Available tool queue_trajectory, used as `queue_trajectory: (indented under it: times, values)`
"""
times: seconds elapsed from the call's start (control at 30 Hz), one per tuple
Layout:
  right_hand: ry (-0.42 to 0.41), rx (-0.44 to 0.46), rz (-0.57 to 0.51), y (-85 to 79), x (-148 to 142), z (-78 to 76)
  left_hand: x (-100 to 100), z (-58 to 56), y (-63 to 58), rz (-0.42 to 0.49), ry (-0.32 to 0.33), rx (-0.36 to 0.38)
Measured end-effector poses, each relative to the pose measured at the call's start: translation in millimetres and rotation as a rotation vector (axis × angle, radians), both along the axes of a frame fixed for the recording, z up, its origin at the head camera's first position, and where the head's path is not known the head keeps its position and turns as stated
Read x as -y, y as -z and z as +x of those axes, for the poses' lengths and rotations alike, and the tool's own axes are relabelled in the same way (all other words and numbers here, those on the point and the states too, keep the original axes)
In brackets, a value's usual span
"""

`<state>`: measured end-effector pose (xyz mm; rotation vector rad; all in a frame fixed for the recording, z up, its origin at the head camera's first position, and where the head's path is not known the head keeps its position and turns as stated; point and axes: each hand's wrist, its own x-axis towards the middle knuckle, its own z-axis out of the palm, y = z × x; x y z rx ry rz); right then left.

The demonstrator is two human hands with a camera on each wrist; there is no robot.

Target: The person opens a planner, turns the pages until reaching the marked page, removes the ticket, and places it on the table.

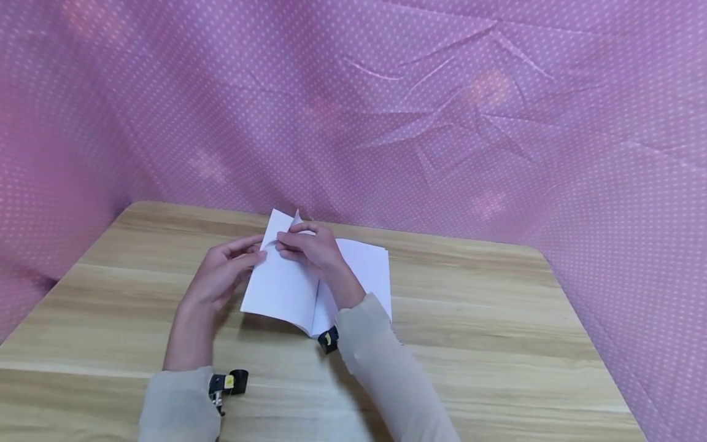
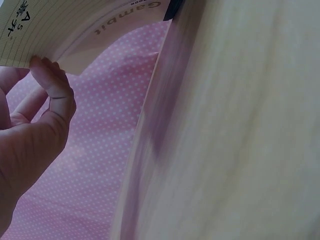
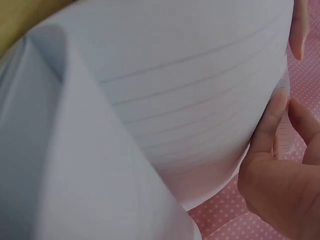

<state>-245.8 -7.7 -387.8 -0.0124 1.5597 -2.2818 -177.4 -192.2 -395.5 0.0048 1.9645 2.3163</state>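
Observation:
A notebook [image 1: 284, 285] lies spread on the table with its left pages lifted off the wood. My left hand [image 1: 221, 270] pinches the left edge of those raised pages between thumb and fingers. Seen from the left wrist, the underside of the notebook [image 2: 95, 30] carries the printed word "Gambit". Over the upper part of the left page, my right hand [image 1: 316, 248] pinches a leaf, whose corner stands up beyond the fingers. Faint ruled lines cross a curved page [image 3: 190, 75] in the right wrist view, where the right hand [image 3: 280, 175] holds the page edge.
The wood-grain table [image 1: 475, 344] has rounded far corners. Behind it hangs a pink dotted cloth [image 1: 353, 110] with creases, close to the far edge. A small black wrist camera [image 1: 237, 382] sits at the left cuff, and another wrist camera [image 1: 328, 339] at the right.

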Motion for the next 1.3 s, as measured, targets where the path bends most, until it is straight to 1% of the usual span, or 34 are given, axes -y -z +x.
queue_trajectory:
  times: [0.23, 0.37, 0.53, 0.7, 0.9, 1.17, 1.3]
  values:
    - [0.006, -0.029, 0.087, 0.2, 3.2, 1.5, -0.2, 2.2, -1.2, 0.001, -0.012, 0.002]
    - [0.008, -0.051, 0.134, -1.9, 2.4, 3.6, -1.8, 3.3, -2.4, -0.003, -0.010, -0.013]
    - [0.012, -0.080, 0.127, -3.2, 1.0, 4.9, -2.9, 4.1, -3.2, -0.034, -0.011, -0.022]
    - [-0.020, -0.114, 0.123, -5.1, -2.8, 6.5, -2.2, 5.3, -2.2, -0.044, -0.015, -0.015]
    - [-0.060, -0.150, 0.176, -7.6, -18.3, 9.8, -3.4, 6.0, 0.5, -0.021, -0.004, -0.015]
    - [-0.081, -0.226, 0.169, -10.1, -43.2, 8.0, -3.8, 5.6, 1.6, -0.046, 0.001, -0.014]
    - [-0.082, -0.237, 0.164, -11.4, -52.7, 8.3, -3.6, 6.4, 1.2, -0.043, -0.004, -0.011]
